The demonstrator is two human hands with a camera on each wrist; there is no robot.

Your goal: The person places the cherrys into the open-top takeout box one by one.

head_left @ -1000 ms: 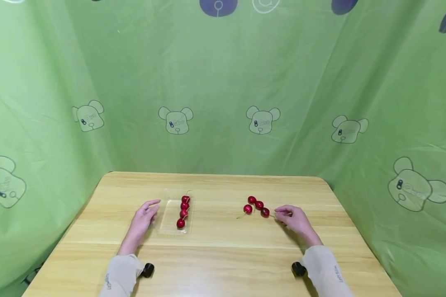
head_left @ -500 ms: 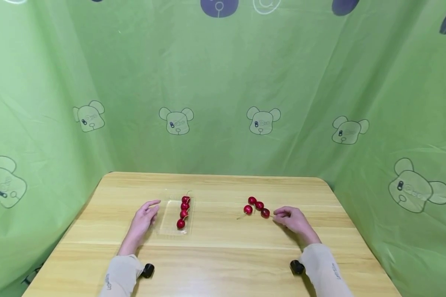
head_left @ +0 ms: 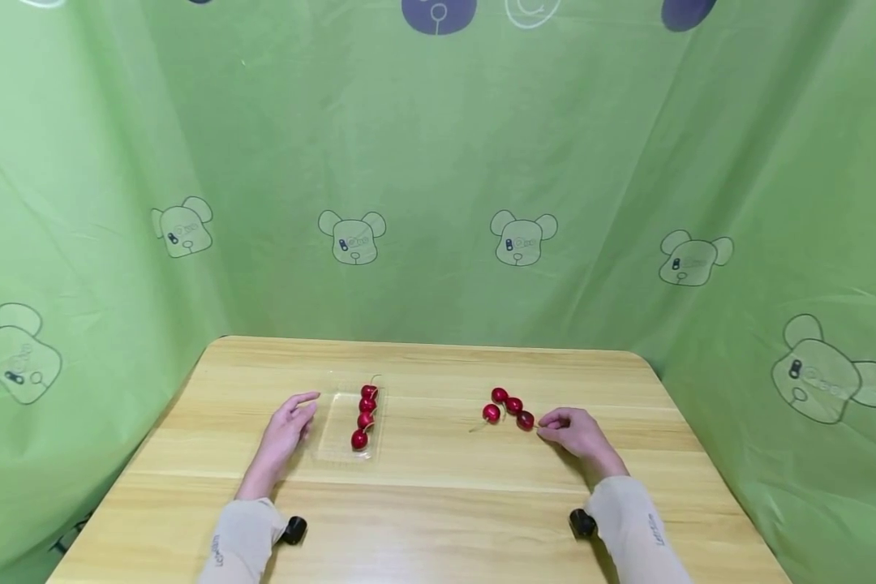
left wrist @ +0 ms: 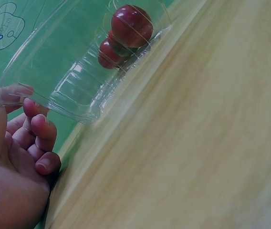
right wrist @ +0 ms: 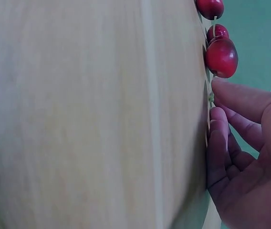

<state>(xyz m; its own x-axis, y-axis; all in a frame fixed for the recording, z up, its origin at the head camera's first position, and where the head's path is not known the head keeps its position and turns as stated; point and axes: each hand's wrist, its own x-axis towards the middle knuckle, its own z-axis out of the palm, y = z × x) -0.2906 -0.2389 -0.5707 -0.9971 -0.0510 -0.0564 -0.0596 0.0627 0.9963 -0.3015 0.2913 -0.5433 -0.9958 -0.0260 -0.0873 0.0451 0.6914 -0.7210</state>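
Note:
In the head view, my right hand [head_left: 578,434] pinches the thin stem of a dark red cherry [head_left: 526,420] between thumb and fingertips. The right wrist view has this cherry [right wrist: 222,58] just beyond the thumb tip. Three other cherries lie close by on the table, one a glossy cherry [head_left: 491,414] with its stem pointing left. My left hand [head_left: 285,426] rests at the left side of a clear plastic tray [head_left: 336,422], fingers loosely bent. A fingertip overlaps the tray's edge in the left wrist view; firm contact cannot be told. Several cherries [head_left: 366,420] line the tray's right side.
A pale wooden table [head_left: 438,519] with rounded far corners carries everything. Green curtain [head_left: 438,146] with bear faces hangs close behind and on both sides. Black cameras [head_left: 294,530] sit at both wrists, by the light sleeves.
My right hand has shifted slightly left, closer to the dark cherry, along its stem. The left hand and tray stay put; the head view has drifted slightly.

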